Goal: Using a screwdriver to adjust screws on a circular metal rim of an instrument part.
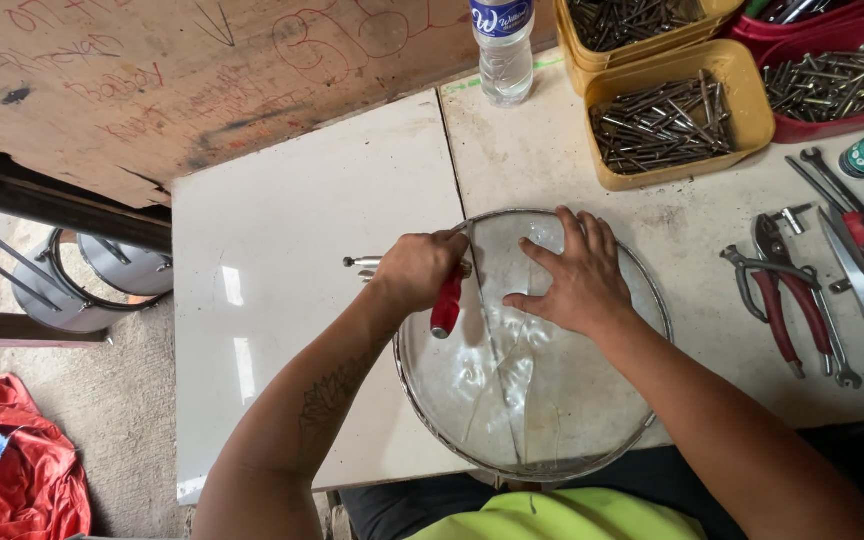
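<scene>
Right now, two bare hands work on a round metal disc (542, 400) — a big shiny circle with a raised rim. It lies flat on a white tabletop (292, 250), and its near edge hangs out over the table's front edge.

The left hand (417, 270) is closed tight around a red-handled tool (446, 305). The red handle sticks out below the fist, and a small metal end pokes out to the left of it. The tool sits at the disc's upper left rim. How the tool meets the rim I cannot tell, because the fist hides it.

The right hand (572, 280) is open and flat, fingers spread wide, pressing down on the top half of the disc. It holds nothing.

Near the far edge stands a clear water bottle (503, 50). Beside it are yellow tubs (667, 120) full of long nails, and a red tub (832, 85) with more of them. To the right of the disc lie red-handled pliers (787, 300) and a few other hand tools — well apart from the hands. Down on the floor at the left is a red cloth (22, 470).
</scene>
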